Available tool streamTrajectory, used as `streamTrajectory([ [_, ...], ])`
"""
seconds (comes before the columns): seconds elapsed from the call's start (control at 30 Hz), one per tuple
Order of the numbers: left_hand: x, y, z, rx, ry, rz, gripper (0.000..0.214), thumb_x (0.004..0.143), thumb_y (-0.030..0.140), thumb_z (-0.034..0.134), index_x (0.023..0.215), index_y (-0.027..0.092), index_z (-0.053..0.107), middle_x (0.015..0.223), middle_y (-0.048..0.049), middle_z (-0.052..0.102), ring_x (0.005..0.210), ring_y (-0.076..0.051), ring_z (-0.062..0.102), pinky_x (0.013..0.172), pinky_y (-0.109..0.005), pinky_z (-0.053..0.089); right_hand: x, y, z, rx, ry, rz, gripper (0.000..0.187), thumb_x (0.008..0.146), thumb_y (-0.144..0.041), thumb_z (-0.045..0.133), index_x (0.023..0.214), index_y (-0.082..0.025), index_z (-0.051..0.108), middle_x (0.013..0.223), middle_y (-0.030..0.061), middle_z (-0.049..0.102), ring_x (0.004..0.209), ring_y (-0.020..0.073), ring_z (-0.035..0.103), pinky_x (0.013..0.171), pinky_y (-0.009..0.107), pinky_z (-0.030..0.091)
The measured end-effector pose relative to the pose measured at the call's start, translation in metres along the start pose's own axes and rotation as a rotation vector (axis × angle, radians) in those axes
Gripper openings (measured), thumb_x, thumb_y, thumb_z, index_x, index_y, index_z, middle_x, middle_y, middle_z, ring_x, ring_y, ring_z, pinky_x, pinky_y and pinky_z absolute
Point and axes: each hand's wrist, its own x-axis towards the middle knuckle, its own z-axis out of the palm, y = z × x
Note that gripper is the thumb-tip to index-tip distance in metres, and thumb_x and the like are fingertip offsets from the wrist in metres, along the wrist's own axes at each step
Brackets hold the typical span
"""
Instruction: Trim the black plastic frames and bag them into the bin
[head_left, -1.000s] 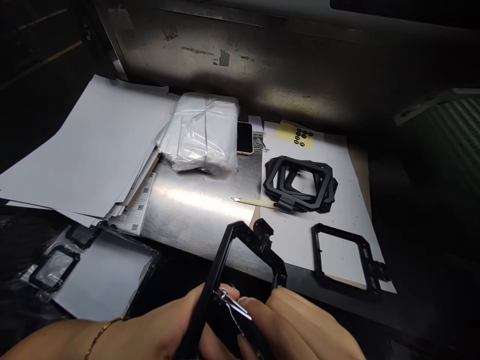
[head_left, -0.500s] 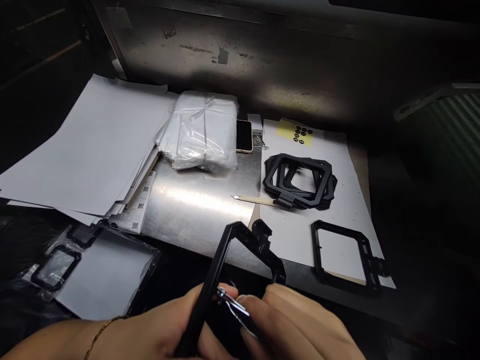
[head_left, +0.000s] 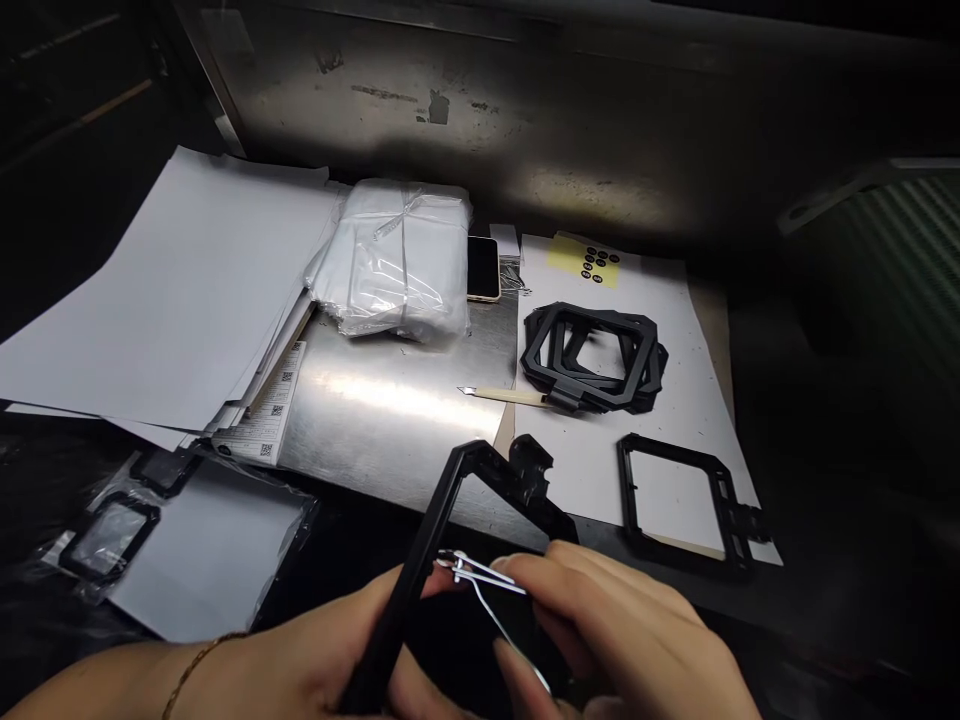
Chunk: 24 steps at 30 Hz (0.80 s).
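My left hand (head_left: 322, 660) grips the lower left bar of a black plastic frame (head_left: 480, 480), holding it tilted up above the bench's front edge. My right hand (head_left: 630, 640) is closed in a pinch on a thin bent metal wire clip (head_left: 480, 580), whose looped end touches the frame's left bar. A thin gold bracelet (head_left: 196, 668) sits on my left wrist. The frame's lower part is hidden behind my hands.
A single black frame (head_left: 679, 505) and a stack of black frames (head_left: 596, 355) lie on white paper (head_left: 686, 400) at right. A wooden-handled knife (head_left: 502, 396), wrapped white bundle (head_left: 397, 260), phone (head_left: 482, 268), yellow sticker sheet (head_left: 585, 262) and loose sheets (head_left: 180, 290) sit on the steel bench (head_left: 390, 410). Bagged parts (head_left: 112, 530) lie lower left.
My right hand has shifted slightly up and right, pulling the wire clip's free end out so more of the wire shows. The frame stays held in the same place.
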Motion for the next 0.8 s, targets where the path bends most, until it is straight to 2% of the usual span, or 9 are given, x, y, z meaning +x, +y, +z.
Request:
streamTrajectory([
  [0.07, -0.001, -0.003, 0.000, -0.020, 0.009, -0.011, 0.050, 0.077, 0.019, 0.051, 0.125, 0.025, 0.037, 0.097, -0.0046, 0.063, 0.093, -0.021, 0.057, 0.083, -0.033, 0.043, 0.003, -0.001, 0.002, -0.029, 0.026, -0.011, 0.015, 0.076, -0.025, 0.052, 0.086, -0.013, 0.053, 0.053, -0.0044, 0.042, 0.045, 0.0072, 0.043, 0.051, 0.019, 0.042],
  [0.17, -0.003, -0.006, -0.002, -0.013, 0.017, 0.005, 0.053, 0.076, 0.017, 0.053, 0.125, 0.029, 0.036, 0.093, -0.0029, 0.064, 0.089, -0.020, 0.059, 0.078, -0.031, 0.046, 0.006, -0.002, 0.006, -0.044, 0.071, -0.033, 0.014, 0.079, -0.027, 0.049, 0.079, -0.014, 0.052, 0.051, -0.0039, 0.043, 0.044, 0.0081, 0.041, 0.044, 0.021, 0.037],
  [0.27, -0.002, -0.005, -0.003, 0.018, 0.004, 0.058, 0.049, 0.076, 0.014, 0.052, 0.121, 0.028, 0.040, 0.094, -0.0015, 0.064, 0.089, -0.019, 0.058, 0.081, -0.030, 0.044, 0.010, -0.004, 0.007, -0.062, 0.128, -0.060, 0.015, 0.081, -0.028, 0.046, 0.074, -0.016, 0.051, 0.049, -0.0040, 0.043, 0.042, 0.0082, 0.039, 0.041, 0.022, 0.034],
  [0.37, 0.001, -0.002, -0.003, 0.024, -0.013, 0.088, 0.043, 0.074, 0.008, 0.052, 0.111, 0.029, 0.048, 0.099, 0.0014, 0.063, 0.092, -0.016, 0.057, 0.080, -0.025, 0.043, 0.013, -0.005, 0.006, -0.112, 0.178, -0.083, 0.015, 0.081, -0.025, 0.044, 0.070, -0.017, 0.050, 0.048, -0.0041, 0.042, 0.041, 0.0087, 0.039, 0.041, 0.023, 0.033],
  [0.47, 0.005, 0.001, -0.001, 0.012, 0.028, 0.069, 0.034, 0.071, 0.005, 0.054, 0.099, 0.026, 0.054, 0.093, 0.0026, 0.063, 0.088, -0.015, 0.058, 0.074, -0.021, 0.044, 0.014, -0.005, 0.005, -0.147, 0.140, -0.092, 0.010, 0.077, -0.022, 0.049, 0.069, -0.017, 0.051, 0.048, -0.0040, 0.041, 0.042, 0.0093, 0.039, 0.041, 0.024, 0.032],
  [0.6, 0.008, 0.004, -0.001, 0.013, -0.003, -0.008, 0.021, 0.075, 0.008, 0.049, 0.090, 0.019, 0.058, 0.091, -0.0015, 0.061, 0.085, -0.017, 0.057, 0.073, -0.025, 0.046, 0.012, -0.005, 0.007, -0.150, 0.084, -0.092, 0.011, 0.077, -0.023, 0.048, 0.070, -0.017, 0.054, 0.050, -0.0034, 0.041, 0.043, 0.0098, 0.039, 0.042, 0.024, 0.034],
  [0.73, 0.006, 0.000, -0.005, 0.000, -0.035, 0.046, 0.031, 0.078, 0.020, 0.049, 0.109, 0.021, 0.051, 0.091, -0.0030, 0.064, 0.088, -0.020, 0.059, 0.080, -0.033, 0.045, 0.013, -0.004, 0.002, -0.111, 0.043, -0.022, 0.014, 0.080, -0.018, 0.045, 0.070, -0.018, 0.054, 0.049, -0.0033, 0.043, 0.044, 0.0102, 0.043, 0.046, 0.023, 0.039],
  [0.8, 0.002, -0.005, -0.007, -0.019, -0.048, 0.025, 0.041, 0.079, 0.027, 0.048, 0.120, 0.023, 0.042, 0.092, -0.0038, 0.065, 0.092, -0.022, 0.058, 0.086, -0.037, 0.042, 0.014, -0.002, -0.005, 0.015, -0.067, -0.005, 0.012, 0.082, -0.021, 0.045, 0.077, -0.019, 0.055, 0.054, -0.0030, 0.049, 0.048, 0.0090, 0.047, 0.047, 0.020, 0.041],
])
